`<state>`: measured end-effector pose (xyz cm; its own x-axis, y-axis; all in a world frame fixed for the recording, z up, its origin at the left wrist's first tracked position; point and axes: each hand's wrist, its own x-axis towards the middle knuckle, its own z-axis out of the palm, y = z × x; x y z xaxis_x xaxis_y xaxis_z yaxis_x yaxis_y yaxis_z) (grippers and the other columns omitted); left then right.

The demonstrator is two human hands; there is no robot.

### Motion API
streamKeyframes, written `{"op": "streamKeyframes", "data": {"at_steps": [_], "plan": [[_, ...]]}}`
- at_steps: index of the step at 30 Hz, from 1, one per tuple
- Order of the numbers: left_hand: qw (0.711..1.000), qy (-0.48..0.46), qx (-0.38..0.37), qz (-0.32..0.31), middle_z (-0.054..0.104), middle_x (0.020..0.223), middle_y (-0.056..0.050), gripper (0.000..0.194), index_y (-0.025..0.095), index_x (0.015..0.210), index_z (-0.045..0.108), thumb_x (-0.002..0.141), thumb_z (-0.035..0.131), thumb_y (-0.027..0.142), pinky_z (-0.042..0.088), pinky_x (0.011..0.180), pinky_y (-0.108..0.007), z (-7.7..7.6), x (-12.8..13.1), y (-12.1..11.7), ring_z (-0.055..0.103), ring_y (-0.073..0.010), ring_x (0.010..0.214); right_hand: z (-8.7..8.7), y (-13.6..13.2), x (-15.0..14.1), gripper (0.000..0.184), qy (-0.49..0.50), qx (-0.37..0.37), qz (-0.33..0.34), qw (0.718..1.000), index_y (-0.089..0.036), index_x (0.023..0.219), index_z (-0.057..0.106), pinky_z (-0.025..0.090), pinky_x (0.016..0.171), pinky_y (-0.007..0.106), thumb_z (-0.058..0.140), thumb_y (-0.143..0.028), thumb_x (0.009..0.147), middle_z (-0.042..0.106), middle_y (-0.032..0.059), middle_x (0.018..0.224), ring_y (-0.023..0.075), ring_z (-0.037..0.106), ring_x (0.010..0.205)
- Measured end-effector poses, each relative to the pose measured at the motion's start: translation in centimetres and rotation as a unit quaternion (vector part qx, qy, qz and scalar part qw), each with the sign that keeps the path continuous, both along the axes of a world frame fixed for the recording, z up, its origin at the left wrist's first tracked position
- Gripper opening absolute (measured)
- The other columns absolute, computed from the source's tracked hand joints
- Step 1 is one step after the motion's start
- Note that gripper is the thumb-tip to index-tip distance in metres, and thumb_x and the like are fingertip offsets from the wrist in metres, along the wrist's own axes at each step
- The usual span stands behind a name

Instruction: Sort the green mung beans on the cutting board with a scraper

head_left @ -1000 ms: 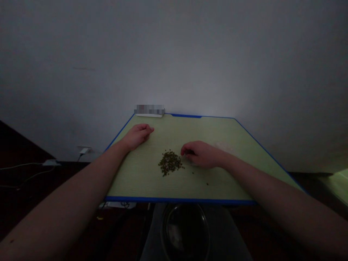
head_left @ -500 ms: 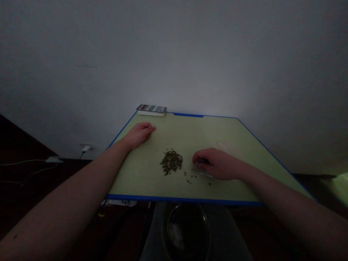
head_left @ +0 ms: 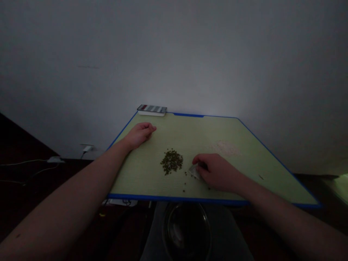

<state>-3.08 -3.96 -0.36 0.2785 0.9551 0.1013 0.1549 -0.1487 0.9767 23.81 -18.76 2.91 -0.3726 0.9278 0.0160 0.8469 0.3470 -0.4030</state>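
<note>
Pale green with a blue rim, the surface [head_left: 190, 134] stretches before me, its far edge against the grey wall [head_left: 190, 54]. Below its near edge, a round, dark, glossy vessel [head_left: 187, 232] sits over my lap. My right hand [head_left: 217, 172] is right of the middle, toward the near edge, its fingers closed on a small, clear, flat piece [head_left: 194, 171] that pokes out toward the left. My left hand [head_left: 139, 136] rests by the left edge, fingers loosely curled; I cannot tell whether thumb and fingertip touch. Past it, a white box [head_left: 151, 113] with a dark, flat device [head_left: 152, 108] on top fills the far left corner. Thin, pale grains [head_left: 226, 148] spread beyond my right hand, toward the right edge. Left of that hand, apart from it, lies a heap of small, green-brown pieces [head_left: 172, 162]. Smallest are the stray bits [head_left: 184, 191] scattered between the heap, my right fingers and the near edge.
</note>
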Motion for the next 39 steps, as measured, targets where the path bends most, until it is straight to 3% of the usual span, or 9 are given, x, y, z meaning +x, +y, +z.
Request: {"op": "streamKeyframes", "data": {"at_steps": [8, 18, 21, 25, 29, 33, 39], "plan": [[1.0, -0.005, -0.003, 0.005, 0.035, 0.042, 0.007, 0.028, 0.018, 0.058, 0.042, 0.071, 0.058, 0.036, 0.018, 0.037, -0.022, 0.0, 0.0, 0.1, 0.029, -0.0044, 0.036, 0.7, 1.7, -1.4, 0.023, 0.004, -0.03, 0.117, 0.993, -0.018, 0.092, 0.063, 0.037, 0.061, 0.024, 0.047, -0.013, 0.076, 0.065, 0.0035, 0.079, 0.0129, 0.053, 0.066], [1.0, 0.003, 0.009, -0.003, 0.035, 0.042, 0.006, 0.03, 0.017, 0.057, 0.041, 0.072, 0.058, 0.037, 0.019, 0.038, -0.021, 0.0, 0.0, 0.0, 0.029, -0.0043, 0.037, 1.6, 2.1, -2.7, 0.021, -0.001, -0.069, 0.281, 0.957, -0.017, 0.093, 0.063, 0.039, 0.073, 0.026, 0.05, -0.011, 0.077, 0.065, 0.0048, 0.09, 0.0152, 0.056, 0.081], [1.0, 0.003, 0.012, -0.011, 0.035, 0.043, 0.006, 0.031, 0.018, 0.057, 0.041, 0.072, 0.058, 0.039, 0.019, 0.037, -0.022, -0.2, -0.1, 0.2, 0.029, -0.0046, 0.037, 2.0, 1.8, -1.8, 0.023, 0.011, -0.065, 0.247, 0.967, -0.018, 0.094, 0.063, 0.039, 0.072, 0.026, 0.049, -0.01, 0.077, 0.065, 0.004, 0.09, 0.015, 0.055, 0.08], [1.0, 0.007, 0.016, -0.004, 0.035, 0.043, 0.006, 0.03, 0.018, 0.057, 0.041, 0.071, 0.058, 0.039, 0.019, 0.038, -0.022, -0.4, -0.2, 0.4, 0.029, -0.0048, 0.037, 1.6, 0.3, 1.8, 0.018, -0.001, -0.065, 0.078, 0.995, -0.019, 0.091, 0.06, 0.038, 0.058, 0.025, 0.048, -0.017, 0.079, 0.062, 0.0018, 0.073, 0.0141, 0.053, 0.063], [1.0, 0.015, 0.015, 0.005, 0.034, 0.042, 0.006, 0.031, 0.018, 0.056, 0.04, 0.071, 0.058, 0.039, 0.018, 0.038, -0.022, -0.3, -0.1, 0.4, 0.029, -0.0049, 0.036, 0.5, -1.4, 4.6, 0.017, -0.004, -0.09, -0.032, 0.995, -0.019, 0.09, 0.06, 0.037, 0.053, 0.026, 0.048, -0.024, 0.08, 0.062, 0.002, 0.069, 0.0149, 0.054, 0.06], [1.0, 0.013, 0.018, 0.008, 0.033, 0.042, 0.006, 0.031, 0.018, 0.056, 0.04, 0.071, 0.058, 0.039, 0.018, 0.038, -0.022, -0.2, -0.1, 0.3, 0.028, -0.0049, 0.036, 0.2, -2.0, 3.0, 0.017, 0.005, -0.079, -0.034, 0.996, -0.019, 0.09, 0.062, 0.036, 0.053, 0.025, 0.049, -0.023, 0.078, 0.063, 0.0018, 0.069, 0.0139, 0.055, 0.06], [0.999, 0.023, 0.014, 0.016, 0.035, 0.042, 0.006, 0.029, 0.018, 0.058, 0.042, 0.07, 0.058, 0.039, 0.018, 0.037, -0.022, -0.2, -0.1, 0.2, 0.029, -0.0049, 0.036, 0.9, -0.6, -1.3, 0.019, 0.008, -0.052, 0.066, 0.996, -0.019, 0.09, 0.064, 0.037, 0.06, 0.024, 0.049, -0.018, 0.078, 0.066, 0.0039, 0.079, 0.0137, 0.056, 0.066]]}}
